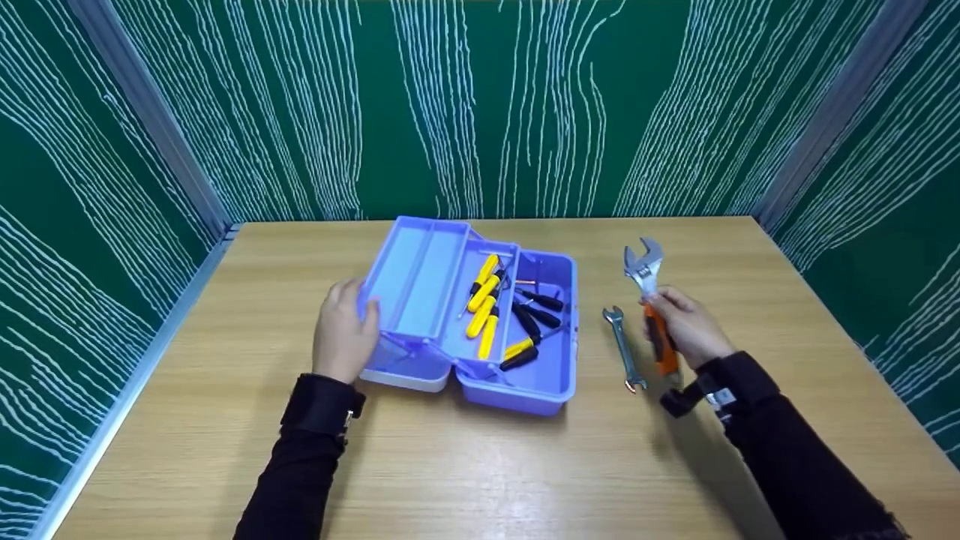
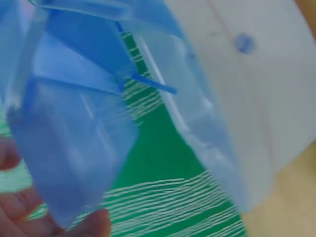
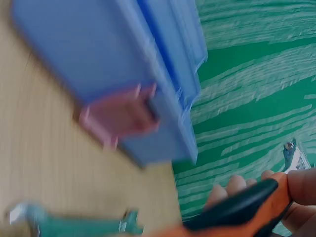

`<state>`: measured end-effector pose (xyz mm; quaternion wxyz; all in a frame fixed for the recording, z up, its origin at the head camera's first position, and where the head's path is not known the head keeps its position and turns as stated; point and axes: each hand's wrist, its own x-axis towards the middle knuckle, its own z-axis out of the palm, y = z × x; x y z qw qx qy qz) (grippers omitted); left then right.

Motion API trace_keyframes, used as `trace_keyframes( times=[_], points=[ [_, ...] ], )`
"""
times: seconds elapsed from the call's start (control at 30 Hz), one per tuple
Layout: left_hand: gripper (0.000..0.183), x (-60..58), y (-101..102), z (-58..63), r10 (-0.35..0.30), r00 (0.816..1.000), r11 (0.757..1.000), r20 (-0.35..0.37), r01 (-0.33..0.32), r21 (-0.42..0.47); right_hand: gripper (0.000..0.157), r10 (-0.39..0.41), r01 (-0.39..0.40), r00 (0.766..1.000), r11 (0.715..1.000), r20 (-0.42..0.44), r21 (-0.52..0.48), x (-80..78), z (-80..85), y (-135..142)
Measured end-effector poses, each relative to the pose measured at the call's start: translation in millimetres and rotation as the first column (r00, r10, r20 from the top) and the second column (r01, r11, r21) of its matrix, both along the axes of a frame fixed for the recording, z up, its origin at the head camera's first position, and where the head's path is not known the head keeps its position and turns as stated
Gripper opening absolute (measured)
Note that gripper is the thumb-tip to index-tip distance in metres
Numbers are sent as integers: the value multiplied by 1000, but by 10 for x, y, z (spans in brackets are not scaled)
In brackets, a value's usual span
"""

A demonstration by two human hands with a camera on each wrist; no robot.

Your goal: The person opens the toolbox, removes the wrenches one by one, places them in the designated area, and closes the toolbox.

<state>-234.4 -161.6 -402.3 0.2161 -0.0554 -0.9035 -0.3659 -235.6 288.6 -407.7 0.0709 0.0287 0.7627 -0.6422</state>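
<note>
A blue-purple toolbox [image 1: 517,403] stands with its lid folded open to the left and its upper trays spread out. My left hand [image 1: 345,334] grips the left edge of the raised empty tray [image 1: 442,277]; the left wrist view has fingers and thumb on either side of a tray end [image 2: 74,148]. Above the table, right of the box, my right hand [image 1: 690,328] holds an adjustable wrench [image 1: 660,337] by its orange and black handle, jaw end pointing away. Between box and hand lies a double open-ended wrench [image 1: 622,349] on the table.
Several yellow-and-black screwdrivers [image 1: 484,315] lie in the middle tray, and black-handled tools [image 1: 536,311] in the box's main compartment. A pink latch [image 3: 118,116] shows on the box's side. Green walls with white lines [image 1: 495,112] enclose the wooden table [image 1: 487,480].
</note>
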Motion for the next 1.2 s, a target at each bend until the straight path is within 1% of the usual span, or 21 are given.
trace_keyframes(
  times=[0.07,0.17,0.23,0.37,0.47,0.53,0.6,0.63,0.7,0.8,0.87,0.97,1.03,1.1,1.2],
  points=[
    [46,-29,-43,-27,25,997,998,72,-29,54,23,-20,22,1000,997,-17,80,-10,-48,98],
    [47,-68,-81,-65,36,987,990,154,-56,127,24,-61,66,997,986,-37,150,-38,-124,199],
    [47,-89,-90,-83,29,983,984,182,-60,168,26,-97,103,994,979,-43,178,-63,-172,250],
    [42,-107,-87,-95,13,980,975,198,-56,215,34,-139,147,989,953,-48,265,-114,-255,347],
    [40,-104,-73,-93,11,980,974,196,-55,220,39,-131,152,988,911,-80,382,-151,-316,440],
    [40,-99,-60,-92,9,980,974,199,-54,219,42,-114,144,989,877,-93,458,-171,-358,506],
    [40,-96,-49,-89,6,978,975,207,-52,217,42,-105,142,989,841,-100,522,-189,-399,565],
    [40,-96,-44,-89,5,978,975,209,-51,218,42,-101,137,990,829,-96,543,-197,-418,588],
    [40,-99,-38,-87,1,976,974,219,-50,221,39,-103,135,991,808,-88,574,-212,-452,625],
    [41,-100,-33,-83,-7,974,973,226,-45,226,35,-115,128,992,791,-60,598,-230,-474,646],
    [41,-101,-29,-82,-10,974,972,227,-44,230,32,-116,101,993,796,-14,597,-237,-473,643],
    [41,-97,-22,-81,-14,974,972,228,-41,233,37,-112,58,992,789,50,612,-244,-461,617],
    [41,-97,-22,-82,-11,974,971,227,-43,234,46,-107,38,992,779,74,626,-254,-461,597],
    [41,-96,-23,-85,-12,973,971,229,-43,234,50,-115,38,990,766,78,642,-268,-467,575],
    [41,-95,-22,-89,-9,972,972,235,-47,230,50,-132,42,988,746,85,664,-293,-487,557]
  ],
)
